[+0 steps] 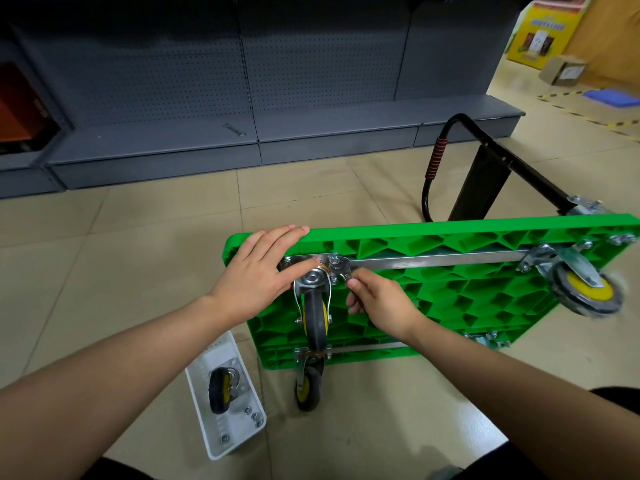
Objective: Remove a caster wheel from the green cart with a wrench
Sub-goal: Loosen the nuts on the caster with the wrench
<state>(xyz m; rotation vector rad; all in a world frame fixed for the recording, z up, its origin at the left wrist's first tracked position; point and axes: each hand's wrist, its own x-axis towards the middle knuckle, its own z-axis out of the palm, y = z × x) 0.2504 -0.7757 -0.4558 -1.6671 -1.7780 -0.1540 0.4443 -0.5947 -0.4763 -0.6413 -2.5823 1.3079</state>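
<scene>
The green cart lies underside up on the floor, so its wheels are within reach. The left hand lies flat with straight fingers across the cart's edge, apparently to steady it. At its three o'clock, the right hand grips a wrench set on a nut above the caster wheel. A white tray at seven o'clock holds a spare wheel.

A shop floor — bare grey pegboard shelving, beige floor tiles, yellow display box.
</scene>
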